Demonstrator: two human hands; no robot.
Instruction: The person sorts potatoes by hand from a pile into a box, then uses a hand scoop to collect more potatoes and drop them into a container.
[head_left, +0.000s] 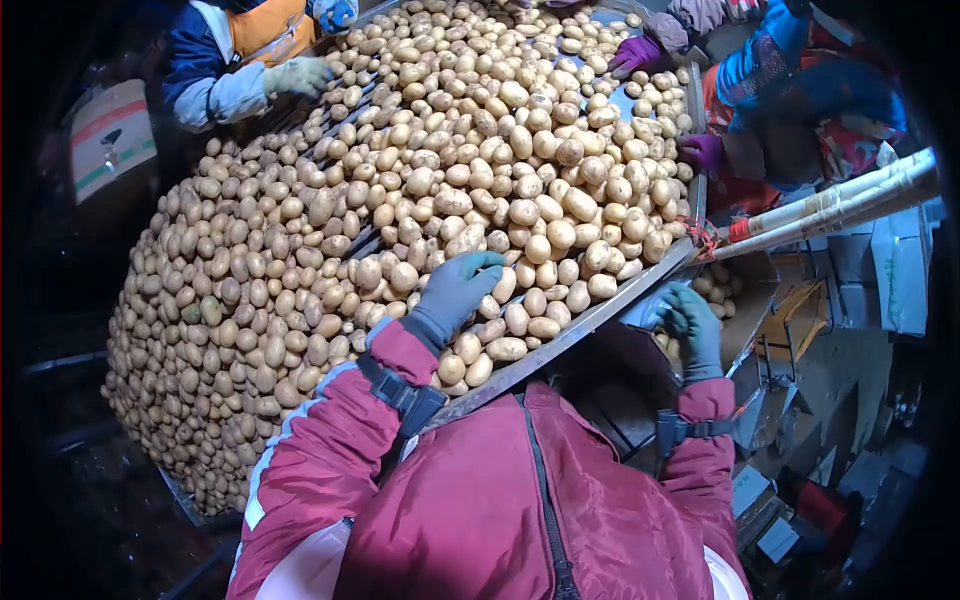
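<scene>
Potatoes [522, 212] heaped across the table [600, 318], spreading from its far side down to the rim in front of you. Your left hand [460, 290], in a grey-blue glove, is over the near edge of the heap, partly open, fingers slightly bent and pointing right; palm side hidden, so cannot tell whether it has hold of a potato. Your right hand [690, 322], greenish glove, is outside the rim, above the near side of a box [755, 310] with more potatoes in it; fingers loosely curled, grip cannot be told. Dark straps round both your wrists. Across the heap, at upper left, a co-worker's pale glove [298, 77] reaches to the potatoes; at upper right, a purple glove [636, 56] is by the heap, another [703, 150] at the right rim. Wrapped poles [830, 205] extend right from the table corner, red tie [705, 238] at their near end.
</scene>
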